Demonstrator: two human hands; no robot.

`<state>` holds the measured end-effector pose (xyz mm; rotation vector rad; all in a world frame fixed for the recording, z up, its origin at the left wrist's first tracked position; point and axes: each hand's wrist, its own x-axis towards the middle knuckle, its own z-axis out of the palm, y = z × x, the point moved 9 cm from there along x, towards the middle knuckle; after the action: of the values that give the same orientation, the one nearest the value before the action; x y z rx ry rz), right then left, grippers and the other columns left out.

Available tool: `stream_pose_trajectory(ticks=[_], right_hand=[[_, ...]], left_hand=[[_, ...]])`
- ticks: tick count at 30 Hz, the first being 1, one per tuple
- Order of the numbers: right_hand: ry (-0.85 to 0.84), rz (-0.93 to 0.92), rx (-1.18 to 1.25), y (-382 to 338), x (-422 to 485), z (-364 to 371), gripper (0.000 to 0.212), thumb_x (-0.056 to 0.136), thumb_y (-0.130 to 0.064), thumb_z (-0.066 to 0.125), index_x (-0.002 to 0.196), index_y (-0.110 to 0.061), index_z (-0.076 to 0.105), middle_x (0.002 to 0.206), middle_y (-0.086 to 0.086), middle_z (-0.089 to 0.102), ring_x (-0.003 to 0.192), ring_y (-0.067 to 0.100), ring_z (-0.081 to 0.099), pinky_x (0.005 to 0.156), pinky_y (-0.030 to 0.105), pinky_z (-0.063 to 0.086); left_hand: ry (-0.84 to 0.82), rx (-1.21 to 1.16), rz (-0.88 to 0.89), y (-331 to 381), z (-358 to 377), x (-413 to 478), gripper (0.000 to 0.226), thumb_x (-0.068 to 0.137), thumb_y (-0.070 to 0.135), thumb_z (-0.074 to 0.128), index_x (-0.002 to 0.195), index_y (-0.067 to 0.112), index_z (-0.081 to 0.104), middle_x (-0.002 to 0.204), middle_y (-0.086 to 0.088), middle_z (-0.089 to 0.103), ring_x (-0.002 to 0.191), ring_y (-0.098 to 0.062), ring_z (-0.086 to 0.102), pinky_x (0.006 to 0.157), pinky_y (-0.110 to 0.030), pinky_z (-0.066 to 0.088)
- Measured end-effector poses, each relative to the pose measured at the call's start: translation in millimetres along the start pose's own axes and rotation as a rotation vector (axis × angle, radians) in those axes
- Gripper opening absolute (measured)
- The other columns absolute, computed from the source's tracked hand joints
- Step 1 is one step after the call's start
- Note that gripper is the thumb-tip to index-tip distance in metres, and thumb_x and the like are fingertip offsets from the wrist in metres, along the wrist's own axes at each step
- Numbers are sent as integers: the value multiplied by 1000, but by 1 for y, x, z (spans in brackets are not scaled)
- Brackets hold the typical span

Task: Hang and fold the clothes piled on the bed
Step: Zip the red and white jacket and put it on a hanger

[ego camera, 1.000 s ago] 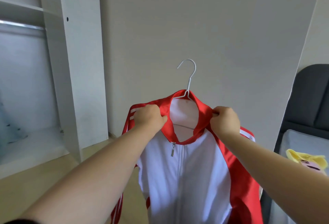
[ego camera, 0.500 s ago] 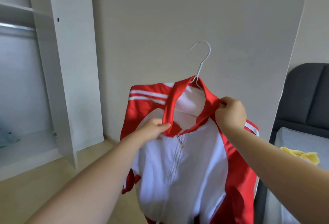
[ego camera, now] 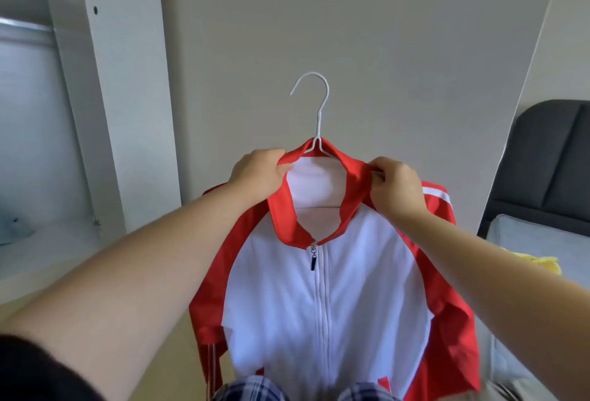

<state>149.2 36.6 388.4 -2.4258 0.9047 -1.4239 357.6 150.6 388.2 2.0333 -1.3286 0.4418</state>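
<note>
Plain grey wall and an open white wardrobe (ego camera: pixel 105 88) back a red-and-white jacket (ego camera: pixel 325 298) held up in mid-air on a white wire hanger (ego camera: pixel 317 113). Left hand (ego camera: pixel 260 174) and right hand (ego camera: pixel 394 187) each pinch the red collar (ego camera: pixel 351 183) — hook rising between them, body hanging lengthwise straight below. Fabric looks light, limp, slippery — likely best held at hook or collar.

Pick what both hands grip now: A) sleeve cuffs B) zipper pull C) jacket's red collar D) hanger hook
C: left hand and right hand each pinch one side of the red collar; the hanger hook stands free above, the zipper pull hangs untouched.
</note>
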Motion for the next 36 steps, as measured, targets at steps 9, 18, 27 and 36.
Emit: stream_pose_trajectory(ticks=[9,18,27,36], right_hand=[[-376,26,-409,6,42,69,24,89,-29,54,88,-7,62,88,13,64,81,31,58,63,28,38],[-720,360,101,53,83,243,10,83,-1,48,78,-5,56,55,8,62,61,31,64,57,35,56],[-179,-88,-180,34,211,287,54,65,8,48,118,-1,57,119,21,53,108,38,47,86,39,35],[-810,32,20,-95,282,301,18,77,5,48,87,2,63,93,21,64,91,35,57,65,30,33]], left_hand=[[97,29,-115,-20,23,31,27,93,35,53,83,11,59,87,-12,64,86,-37,57,68,-34,42],[173,74,-230,-129,86,123,29,97,33,49,89,7,59,93,-17,65,89,-40,56,70,-37,41],[135,-99,-193,-204,100,188,24,94,16,55,82,-5,57,81,-22,63,73,-37,51,63,-36,31],[-1,-23,-336,-220,-40,247,24,97,19,52,93,-2,64,86,-17,67,80,-36,60,82,-39,46]])
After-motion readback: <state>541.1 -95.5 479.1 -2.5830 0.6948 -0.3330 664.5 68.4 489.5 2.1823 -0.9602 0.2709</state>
